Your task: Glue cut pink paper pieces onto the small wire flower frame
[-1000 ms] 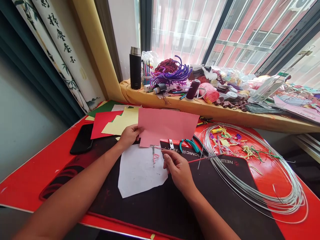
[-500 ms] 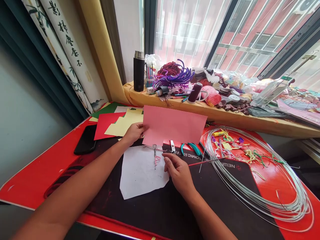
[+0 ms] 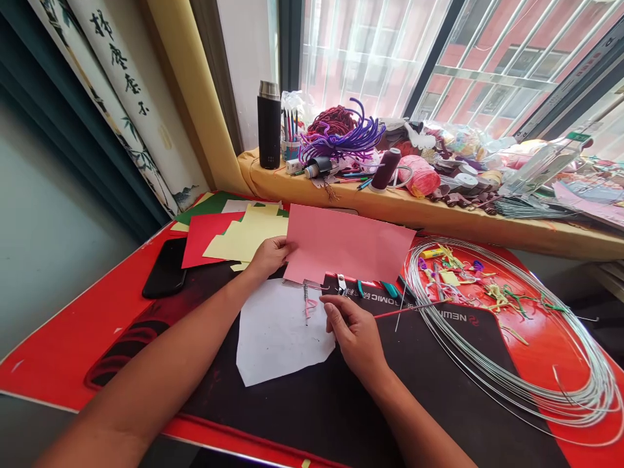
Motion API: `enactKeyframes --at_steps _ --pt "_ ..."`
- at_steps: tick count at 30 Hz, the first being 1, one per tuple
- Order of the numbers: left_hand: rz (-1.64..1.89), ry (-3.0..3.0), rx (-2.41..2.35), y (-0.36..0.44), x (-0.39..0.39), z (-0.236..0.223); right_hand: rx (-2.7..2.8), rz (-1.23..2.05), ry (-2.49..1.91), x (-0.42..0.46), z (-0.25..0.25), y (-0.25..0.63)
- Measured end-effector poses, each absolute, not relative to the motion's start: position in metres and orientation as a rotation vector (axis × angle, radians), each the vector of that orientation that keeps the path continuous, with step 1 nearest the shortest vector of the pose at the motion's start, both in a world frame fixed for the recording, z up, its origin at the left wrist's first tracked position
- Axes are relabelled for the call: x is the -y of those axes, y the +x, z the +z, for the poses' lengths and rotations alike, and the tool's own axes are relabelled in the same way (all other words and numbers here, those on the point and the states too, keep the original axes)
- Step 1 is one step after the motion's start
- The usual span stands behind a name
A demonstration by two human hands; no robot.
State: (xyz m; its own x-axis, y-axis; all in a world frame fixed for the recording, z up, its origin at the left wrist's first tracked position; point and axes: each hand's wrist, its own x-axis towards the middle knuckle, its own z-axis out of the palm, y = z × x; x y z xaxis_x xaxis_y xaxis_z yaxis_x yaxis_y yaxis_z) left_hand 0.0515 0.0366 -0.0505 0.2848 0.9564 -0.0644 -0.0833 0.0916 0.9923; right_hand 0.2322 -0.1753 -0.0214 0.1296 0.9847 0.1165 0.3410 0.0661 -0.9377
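A left hand (image 3: 268,257) clenches the edge of a pink paper sheet (image 3: 348,244), holding it up over the far side of a red worktop (image 3: 63,338). A right hand (image 3: 355,338) curls closed just beside a thin red rod (image 3: 414,309); whether that grip holds the rod cannot be told. Between the hands, a small twist of wire with pink strands (image 3: 307,302) lies on a white paper sheet (image 3: 277,338), which rests on a black desk mat (image 3: 302,416). Yellow card (image 3: 246,237) and red card (image 3: 205,240) lie toward the far left corner, near a black phone (image 3: 166,270). Teal-handled pliers (image 3: 390,289) sit partly behind the pink sheet, and a coil of silver wire (image 3: 560,406) lies by the right edge, below a crowded windowsill (image 3: 439,224).
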Motion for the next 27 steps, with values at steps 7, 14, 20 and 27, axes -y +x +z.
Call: enactKeyframes --at_steps 7,14,20,27 --pt "0.993 1.239 -0.972 0.0544 -0.0360 -0.0573 1.409 0.817 -1.447 0.1751 -0.0212 0.2323" --pt "0.997 1.286 -0.982 0.0558 -0.0337 -0.0549 1.456 0.812 -1.435 0.1764 -0.0208 0.2290" --pt "1.007 1.323 -0.992 0.0566 -0.0327 -0.0548 1.480 0.797 -1.446 0.1784 -0.0206 0.2279" --pt "1.010 1.361 -0.997 0.0556 -0.0368 -0.0613 1.512 0.774 -1.458 0.1774 -0.0225 0.2272"
